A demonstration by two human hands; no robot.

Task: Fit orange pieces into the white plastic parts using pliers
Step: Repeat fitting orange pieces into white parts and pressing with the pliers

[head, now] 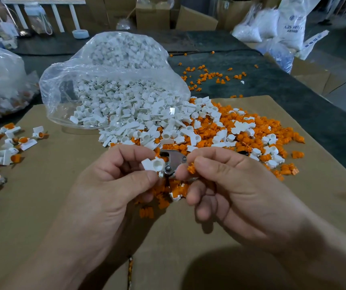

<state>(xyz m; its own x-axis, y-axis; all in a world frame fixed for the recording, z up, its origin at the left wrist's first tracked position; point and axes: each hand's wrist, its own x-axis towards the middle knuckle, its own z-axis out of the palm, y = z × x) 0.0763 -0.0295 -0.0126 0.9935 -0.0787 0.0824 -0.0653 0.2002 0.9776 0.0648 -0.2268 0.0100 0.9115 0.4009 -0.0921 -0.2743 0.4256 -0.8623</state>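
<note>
While left hand (pixel 113 185) pinches white part (pixel 154 164), orange piece (pixel 191 168) between right fingers (pixel 211 156).

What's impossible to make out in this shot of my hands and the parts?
Head view:
- Pliers: handles hidden behind the left hand and right hand; which holds them is unclear.
- Orange piece: mostly covered by the right hand's fingertips.
- White part: partly hidden in the left hand's grip.
- Bag of mixed parts: cut off by the left edge.
- White sack: print blurred, unreadable.

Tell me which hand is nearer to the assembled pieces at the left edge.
Left. The left hand is right of the assembled pieces; the right hand is farther right, beyond it.
</note>
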